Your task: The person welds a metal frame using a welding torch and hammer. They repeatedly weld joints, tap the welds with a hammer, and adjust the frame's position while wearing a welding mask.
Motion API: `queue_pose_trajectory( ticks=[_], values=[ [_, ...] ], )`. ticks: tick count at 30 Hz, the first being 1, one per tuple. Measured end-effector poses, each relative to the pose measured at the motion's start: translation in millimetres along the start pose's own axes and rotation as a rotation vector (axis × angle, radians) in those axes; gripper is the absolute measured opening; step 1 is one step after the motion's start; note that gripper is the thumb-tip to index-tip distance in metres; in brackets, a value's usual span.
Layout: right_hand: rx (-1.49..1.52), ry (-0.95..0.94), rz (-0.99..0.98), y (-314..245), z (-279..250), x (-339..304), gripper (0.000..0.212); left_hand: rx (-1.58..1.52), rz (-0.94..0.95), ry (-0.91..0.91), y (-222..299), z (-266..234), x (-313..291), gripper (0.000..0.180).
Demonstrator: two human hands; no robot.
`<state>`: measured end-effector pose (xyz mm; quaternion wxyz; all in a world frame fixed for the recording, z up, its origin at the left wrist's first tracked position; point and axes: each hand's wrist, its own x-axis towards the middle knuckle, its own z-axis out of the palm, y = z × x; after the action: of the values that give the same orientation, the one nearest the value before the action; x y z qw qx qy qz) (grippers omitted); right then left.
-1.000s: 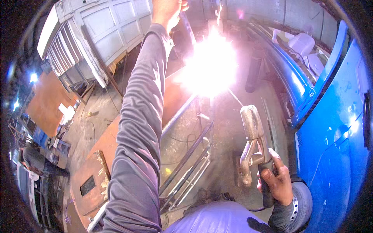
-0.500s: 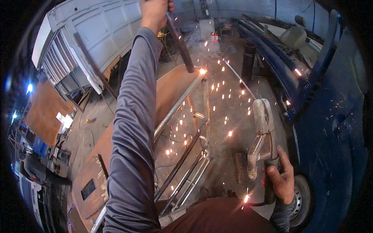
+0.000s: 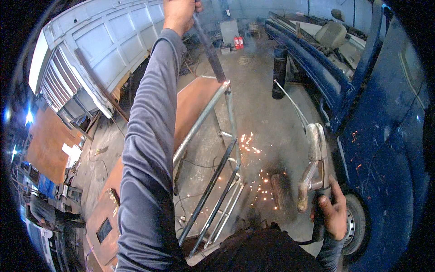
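My left hand (image 3: 179, 17), at the end of a stretched-out arm, grips a dark metal tube (image 3: 209, 49). The tube's lower end meets the top corner of a welded tubular metal frame (image 3: 197, 122), where a small glow shows. My right hand (image 3: 333, 212) is closed round the dark handle of a welding electrode holder (image 3: 317, 158) with worn, pale jaws. A thin welding electrode (image 3: 292, 104) sticks out of the jaws, up and to the left. Its glowing tip is apart from the frame, in line with a black cylinder behind it.
Orange sparks (image 3: 249, 144) scatter over the concrete floor. A brown sheet (image 3: 199, 99) lies along the frame. The black cylinder (image 3: 279, 68) stands ahead. On the right are a blue vehicle body (image 3: 385, 181) and a wheel (image 3: 353, 226). Red fire extinguishers (image 3: 239, 42) stand at the back.
The bright arc at the tube's end has gone out, and the falling sparks have thinned. The electrode tip has shifted right in the picture. Both hands keep their grips.
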<state>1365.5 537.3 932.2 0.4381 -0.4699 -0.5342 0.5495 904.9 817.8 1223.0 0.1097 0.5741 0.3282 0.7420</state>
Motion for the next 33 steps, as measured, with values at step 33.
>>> queue_pose_trajectory(
  ticks=[33],
  values=[
    [-0.087, -0.301, -0.025, -6.3, 34.9, 19.2, 0.071, -0.009, -0.156, -0.112, 13.8, 11.9, -19.8, 0.024]
  ],
)
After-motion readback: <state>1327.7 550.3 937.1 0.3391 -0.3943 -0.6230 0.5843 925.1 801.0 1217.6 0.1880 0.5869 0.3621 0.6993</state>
